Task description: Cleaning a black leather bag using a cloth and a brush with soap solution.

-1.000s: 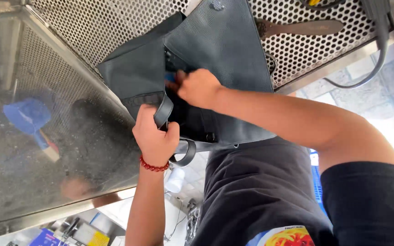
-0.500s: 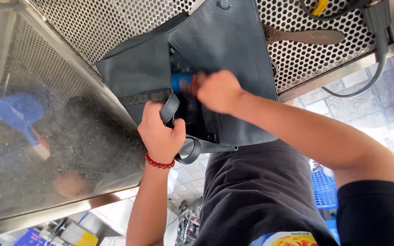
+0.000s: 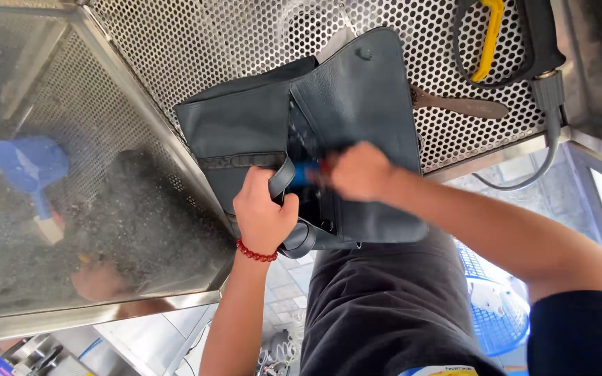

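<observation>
A dark grey leather bag (image 3: 245, 136) lies on a perforated metal surface (image 3: 196, 42), its flap (image 3: 360, 97) folded open. My left hand (image 3: 263, 212), with a red bead bracelet at the wrist, grips the bag's strap and front edge. My right hand (image 3: 357, 170) is blurred and reaches into the bag's opening, closed around a small blue object (image 3: 304, 174) that shows just beside its fingers. The inside of the bag is dark and mostly hidden.
A steel-framed glass panel (image 3: 71, 209) stands at the left, reflecting a blue scoop. A black and yellow spray handle (image 3: 489, 42) with a hose hangs at the top right. A blue plastic basket (image 3: 496, 313) sits on the tiled floor below.
My right hand has moved deeper along the bag's opening with the blue object. The view has shifted, so the bag sits lower in the frame. My left hand keeps its hold.
</observation>
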